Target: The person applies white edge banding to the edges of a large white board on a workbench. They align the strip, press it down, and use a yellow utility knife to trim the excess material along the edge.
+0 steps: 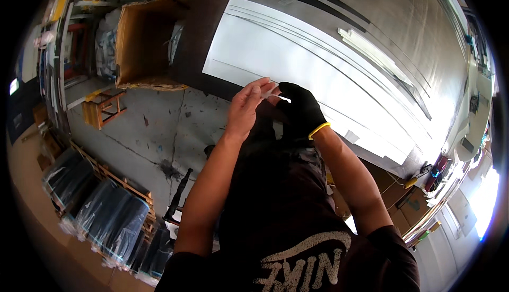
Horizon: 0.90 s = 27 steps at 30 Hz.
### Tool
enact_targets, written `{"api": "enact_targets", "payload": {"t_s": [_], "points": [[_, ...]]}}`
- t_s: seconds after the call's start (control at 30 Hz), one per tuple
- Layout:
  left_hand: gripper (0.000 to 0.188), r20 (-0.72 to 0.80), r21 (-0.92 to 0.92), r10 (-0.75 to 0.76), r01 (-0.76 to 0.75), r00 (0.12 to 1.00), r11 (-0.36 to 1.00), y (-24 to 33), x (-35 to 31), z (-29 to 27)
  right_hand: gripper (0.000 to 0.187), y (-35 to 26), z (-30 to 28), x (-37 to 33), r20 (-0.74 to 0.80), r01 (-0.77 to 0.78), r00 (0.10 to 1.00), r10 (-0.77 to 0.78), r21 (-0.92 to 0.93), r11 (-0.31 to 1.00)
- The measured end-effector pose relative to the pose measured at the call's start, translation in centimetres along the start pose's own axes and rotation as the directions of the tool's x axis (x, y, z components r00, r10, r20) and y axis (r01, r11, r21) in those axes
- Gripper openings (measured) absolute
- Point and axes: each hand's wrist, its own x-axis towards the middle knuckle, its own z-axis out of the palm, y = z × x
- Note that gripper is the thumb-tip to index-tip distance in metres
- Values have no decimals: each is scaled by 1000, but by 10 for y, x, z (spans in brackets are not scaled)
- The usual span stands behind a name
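My bare left hand point(246, 107) and my gloved right hand point(301, 107) meet at the near edge of the worktable, in front of my body. Between their fingertips is a small, thin white strip point(284, 99), bent or looped; its exact kind is too small to make out. The left fingers are pinched together on it. A black glove with a yellow cuff covers the right hand, its fingers curled in against the same strip and partly hidden. Just beyond the hands, large flat white sheets point(275, 51) lie layered on the dark worktable point(195, 61).
Narrow white strips point(371, 48) lie on the sheets' far side, near long dark bars point(318, 1). Left of the table stands an open cardboard box point(139, 43). A small wooden stool point(105, 107) and plastic-wrapped dark bundles point(112, 218) on pallets are on the floor at left.
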Motion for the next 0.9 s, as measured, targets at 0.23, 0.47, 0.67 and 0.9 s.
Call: {"api": "enact_targets", "payload": {"t_s": [0.23, 0.47, 0.67, 0.9], "points": [[47, -21, -34, -84, 83, 996, 996, 12, 3, -11, 16, -16, -2, 12, 85, -124, 988, 128, -55, 991], [47, -47, -31, -47, 45, 998, 999, 10, 7, -24, 18, -9, 3, 19, 62, 5, 998, 3, -141, 990], [37, -325, 432, 312, -154, 893, 889, -2, 10, -46, 23, -28, 8, 38, 64, 31, 998, -13, -289, 957], [37, -202, 915, 804, -184, 560, 358, -5, 36, -80, 24, -41, 40, 72, -84, 95, 989, -123, -280, 955]]}}
